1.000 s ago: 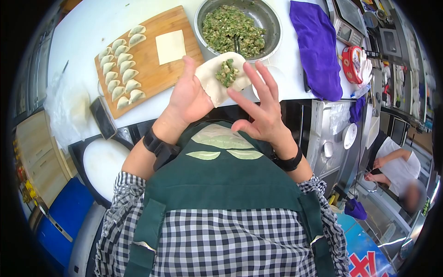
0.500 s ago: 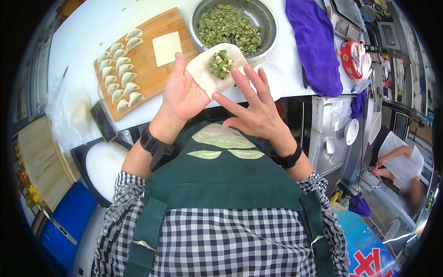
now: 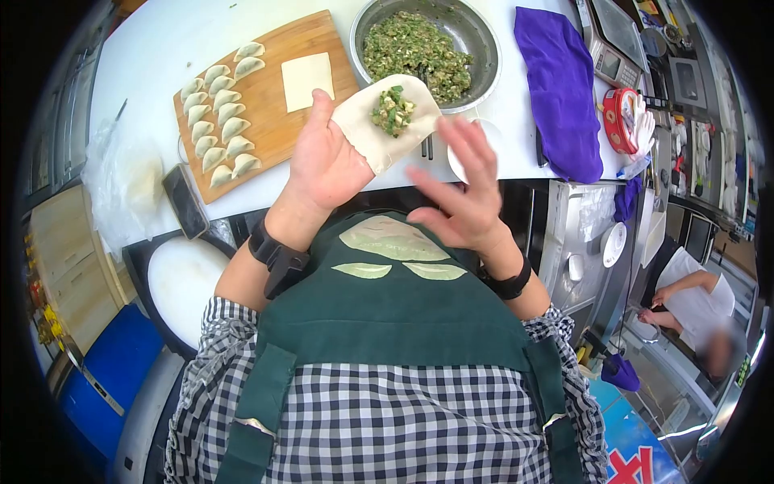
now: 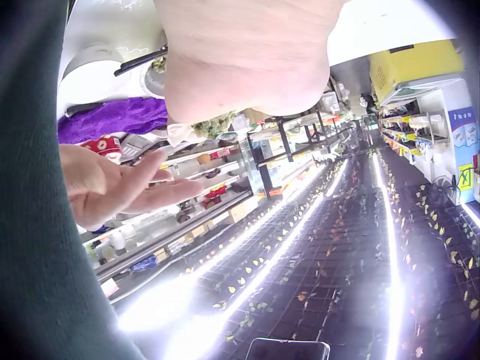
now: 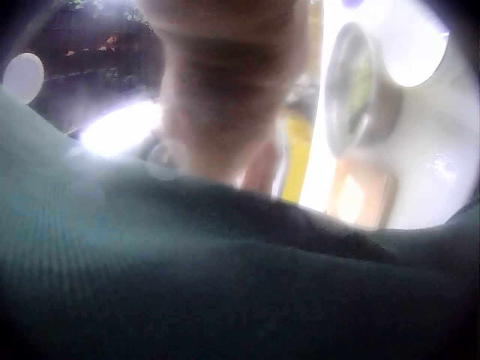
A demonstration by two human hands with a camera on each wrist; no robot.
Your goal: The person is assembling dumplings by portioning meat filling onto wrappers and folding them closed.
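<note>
Two hands near the bowl [image 3: 487,73]: left hand [image 3: 330,161] flat under filled wrapper [image 3: 363,121], right hand [image 3: 469,198] spread.
Board [image 3: 270,101] left of bowl, purple cloth [image 3: 560,89] right; apron lettering [image 3: 377,244] unreadable.

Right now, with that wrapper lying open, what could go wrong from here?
The filling rests in a heap on the open wrapper, so it might slide off if the left hand tips. The chopsticks stick out past the bowl, near the right hand, which could knock them. The dumplings lie close together on the board, so neighbours might stick.
</note>
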